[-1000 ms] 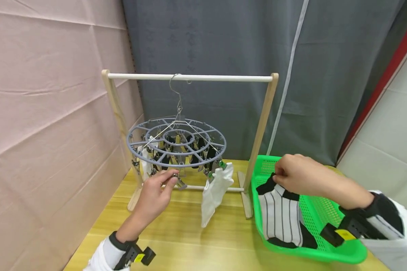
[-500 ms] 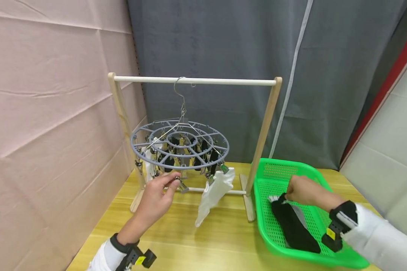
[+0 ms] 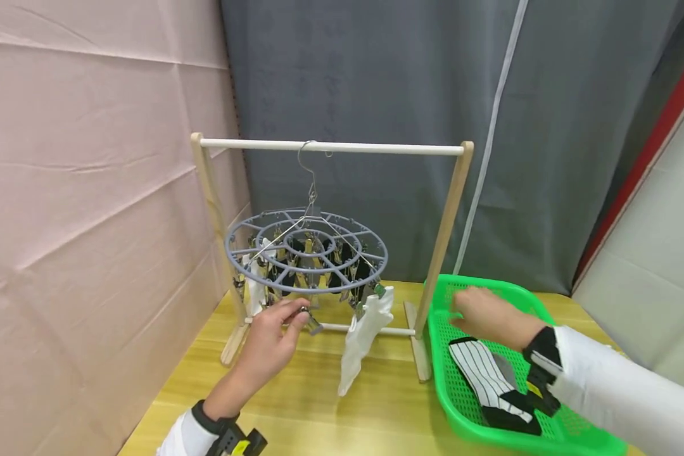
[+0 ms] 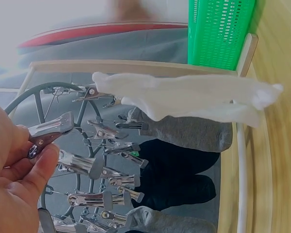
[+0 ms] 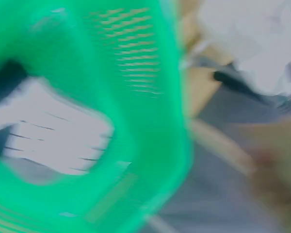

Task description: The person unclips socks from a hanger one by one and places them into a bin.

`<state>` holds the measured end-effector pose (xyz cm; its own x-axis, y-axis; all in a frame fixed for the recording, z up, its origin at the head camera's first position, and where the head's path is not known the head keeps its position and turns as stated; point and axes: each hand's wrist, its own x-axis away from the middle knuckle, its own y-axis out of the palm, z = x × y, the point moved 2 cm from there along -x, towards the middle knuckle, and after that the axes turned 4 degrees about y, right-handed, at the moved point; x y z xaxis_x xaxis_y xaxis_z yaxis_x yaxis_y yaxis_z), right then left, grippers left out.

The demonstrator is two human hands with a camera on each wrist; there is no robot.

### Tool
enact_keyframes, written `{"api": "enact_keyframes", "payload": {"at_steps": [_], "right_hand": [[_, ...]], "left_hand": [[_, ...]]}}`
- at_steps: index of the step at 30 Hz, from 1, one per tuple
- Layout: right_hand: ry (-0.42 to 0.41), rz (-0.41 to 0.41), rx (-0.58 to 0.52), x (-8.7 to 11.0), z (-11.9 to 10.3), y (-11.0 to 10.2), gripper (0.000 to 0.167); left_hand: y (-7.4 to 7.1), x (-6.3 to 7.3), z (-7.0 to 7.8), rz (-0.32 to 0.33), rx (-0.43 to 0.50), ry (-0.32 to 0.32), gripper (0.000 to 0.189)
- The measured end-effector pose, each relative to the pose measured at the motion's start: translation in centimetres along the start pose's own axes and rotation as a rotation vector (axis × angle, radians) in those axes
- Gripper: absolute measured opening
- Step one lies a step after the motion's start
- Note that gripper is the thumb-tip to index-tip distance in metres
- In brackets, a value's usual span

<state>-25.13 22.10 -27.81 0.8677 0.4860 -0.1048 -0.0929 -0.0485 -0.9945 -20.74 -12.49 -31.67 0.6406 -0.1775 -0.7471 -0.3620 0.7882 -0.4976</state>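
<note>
Two hands: the left hand is near the centre, below the near rim of a round clip hanger; the right hand is over a perforated green plastic basket on the right.
Left grip: thumb and fingers pinch one metal clip; the left wrist view shows it at the fingertips, which the head view shows only from behind.
Right grip: knuckles uppermost, fingertips hidden in the head view and too blurred in the right wrist view; cannot tell how far they close or whether they hold anything.
Striped sock: black and white, lying in the basket, partly over a grey piece of fabric.
White sock: hanging from the hanger's near right side.
Behind the clips: the left wrist view shows grey socks and black socks hanging; in the head view the rings and clips largely cover them.
Wooden rack: carries the hanger on its white top bar, left of the basket.
</note>
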Motion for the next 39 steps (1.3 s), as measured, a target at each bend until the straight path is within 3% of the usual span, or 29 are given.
{"api": "enact_keyframes", "payload": {"at_steps": [2,3,4,6,11,15,18,20,24,30,34,36,39], "right_hand": [[-0.172,0.33,0.029,-2.7,-2.3,-1.2,0.031],[-0.238,0.455,0.033,-4.0,-3.4,-1.4,0.039],[-0.295,0.538,0.038,-5.0,-4.4,-1.6,0.047],[-0.36,0.628,0.042,-6.3,-5.9,-1.5,0.048],[-0.33,0.673,0.025,-7.0,-7.1,-1.1,0.029],[-0.352,0.706,0.059,-6.5,-7.7,-1.6,0.025],[-0.377,0.75,0.118,-6.3,-8.7,-2.0,0.023],[-0.38,0.781,0.164,-6.3,-9.5,-2.1,0.021],[-0.342,0.825,0.243,-6.0,-11.2,-2.3,0.018],[-0.272,0.853,0.32,-6.0,-13.3,-2.7,0.019],[-0.304,0.925,0.202,-5.8,-14.0,-2.1,0.028],[-0.381,0.975,0.066,-5.5,-14.3,-1.3,0.028],[-0.484,0.957,-0.132,-4.8,-15.3,0.7,0.028]], "left_hand": [[-0.1,0.1,-0.1,0.02,-0.018,0.009,0.019],[-0.1,0.2,-0.2,0.032,-0.03,0.019,0.019],[-0.1,0.2,-0.2,0.046,-0.044,0.034,0.019],[0.0,0.2,-0.1,0.073,-0.073,0.067,0.02],[0.4,0.1,0.6,0.205,-0.248,0.204,0.025],[0.4,-0.5,2.0,0.352,-0.395,0.368,0.025],[0.6,-1.5,3.4,0.387,-0.454,0.464,0.023],[0.8,-2.3,4.2,0.357,-0.521,0.475,0.022],[1.0,-3.4,5.2,0.291,-0.652,0.438,0.018],[0.5,-3.5,4.8,0.346,-0.744,0.456,0.016],[0.1,-3.3,4.0,0.327,-0.69,0.468,0.021],[0.0,-3.1,3.7,0.307,-0.669,0.47,0.023],[-0.1,-2.9,3.3,0.282,-0.653,0.474,0.028]]}}
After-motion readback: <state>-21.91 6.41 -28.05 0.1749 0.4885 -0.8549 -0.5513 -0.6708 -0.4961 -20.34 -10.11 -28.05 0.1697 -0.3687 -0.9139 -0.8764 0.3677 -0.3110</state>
